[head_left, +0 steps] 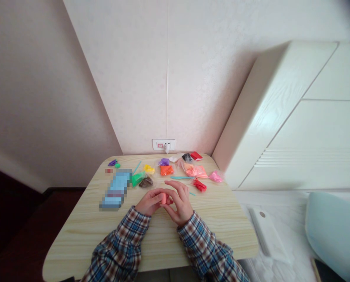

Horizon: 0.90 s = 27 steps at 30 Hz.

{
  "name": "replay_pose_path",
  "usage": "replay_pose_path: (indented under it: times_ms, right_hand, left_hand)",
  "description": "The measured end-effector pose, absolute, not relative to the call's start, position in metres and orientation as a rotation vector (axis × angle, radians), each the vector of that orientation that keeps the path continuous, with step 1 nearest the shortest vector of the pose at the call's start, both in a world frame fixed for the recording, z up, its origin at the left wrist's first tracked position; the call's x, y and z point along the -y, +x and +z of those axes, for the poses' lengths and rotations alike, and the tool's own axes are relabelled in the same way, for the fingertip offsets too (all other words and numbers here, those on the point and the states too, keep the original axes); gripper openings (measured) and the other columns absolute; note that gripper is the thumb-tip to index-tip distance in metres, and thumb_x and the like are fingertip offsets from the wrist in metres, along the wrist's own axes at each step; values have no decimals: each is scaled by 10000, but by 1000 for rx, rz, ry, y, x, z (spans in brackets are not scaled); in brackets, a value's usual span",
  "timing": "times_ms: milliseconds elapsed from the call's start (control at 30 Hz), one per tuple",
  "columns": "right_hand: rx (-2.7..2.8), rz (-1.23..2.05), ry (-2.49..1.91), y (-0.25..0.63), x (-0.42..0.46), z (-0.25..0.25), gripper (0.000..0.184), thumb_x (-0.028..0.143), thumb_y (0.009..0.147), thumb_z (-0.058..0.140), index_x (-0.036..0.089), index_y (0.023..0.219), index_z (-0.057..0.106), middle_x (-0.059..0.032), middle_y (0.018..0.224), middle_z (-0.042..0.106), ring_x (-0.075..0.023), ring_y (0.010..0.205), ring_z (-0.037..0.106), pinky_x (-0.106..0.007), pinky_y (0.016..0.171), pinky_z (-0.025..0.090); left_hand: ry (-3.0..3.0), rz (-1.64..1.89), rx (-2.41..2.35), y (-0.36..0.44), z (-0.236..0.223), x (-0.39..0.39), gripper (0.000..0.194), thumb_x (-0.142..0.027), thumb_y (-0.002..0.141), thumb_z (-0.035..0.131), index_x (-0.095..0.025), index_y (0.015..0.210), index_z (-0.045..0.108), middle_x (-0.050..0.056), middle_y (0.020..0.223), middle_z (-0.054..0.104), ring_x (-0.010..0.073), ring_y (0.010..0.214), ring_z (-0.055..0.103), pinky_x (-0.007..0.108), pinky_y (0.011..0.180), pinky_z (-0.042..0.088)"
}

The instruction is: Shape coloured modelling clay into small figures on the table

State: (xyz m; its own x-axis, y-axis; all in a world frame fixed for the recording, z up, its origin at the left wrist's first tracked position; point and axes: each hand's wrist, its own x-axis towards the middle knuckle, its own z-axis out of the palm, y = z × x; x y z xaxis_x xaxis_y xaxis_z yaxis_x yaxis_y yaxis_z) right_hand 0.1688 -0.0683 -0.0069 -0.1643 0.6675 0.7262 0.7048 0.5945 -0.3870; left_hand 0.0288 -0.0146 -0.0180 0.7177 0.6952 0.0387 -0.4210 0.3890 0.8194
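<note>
A person's left hand and right hand, in plaid sleeves, hold a coral-pink lump above a wood-grain table strewn with colorful packets, a wall socket just beyond.

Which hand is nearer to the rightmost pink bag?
Right. The right hand is left of the pink bag and closer to the wearer, with a red bag between them; the left hand is farther off, on the right hand's other side.
</note>
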Motion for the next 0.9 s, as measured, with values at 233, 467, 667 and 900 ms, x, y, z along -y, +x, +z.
replay_pose_path:
  times_ms: [233, 467, 667, 900]
  right_hand:
    - [1868, -47, -1094, 169, 68, -7, 319, 333, 810, 528, 192, 1097, 529, -104, 1183, 508, -254, 1100, 429, -417, 901, 347]
    - [1860, -40, -1088, 169, 68, -6, 294, 321, 815, 512, 189, 1077, 532, -101, 1184, 508, -253, 1094, 432, -423, 895, 346]
    - [1851, -40, -1096, 170, 69, -6, 282, 307, 813, 508, 193, 1070, 536, -101, 1179, 512, -254, 1094, 439, -424, 894, 350]
    - [1851, -48, -1075, 169, 69, -5, 296, 297, 811, 508, 196, 1089, 528, -102, 1175, 515, -250, 1087, 446, -422, 895, 356]
  left_hand:
    - [923, 724, -333, 29, -18, 15, 281, -358, 654, 718, -105, 588, 614, 1, 582, 552, 121, 594, 525, 274, 674, 420]
    - [898, 690, -323, 28, -20, 15, 227, -310, 625, 749, -112, 649, 641, -2, 616, 586, 109, 616, 550, 228, 636, 416]
    - [871, 685, -321, 28, -20, 15, 237, -310, 624, 750, -99, 640, 643, 20, 658, 611, 125, 660, 569, 252, 687, 435]
    - [846, 681, -339, 26, -26, 14, 274, -269, 623, 757, -116, 830, 663, 38, 767, 641, 164, 770, 596, 332, 799, 434]
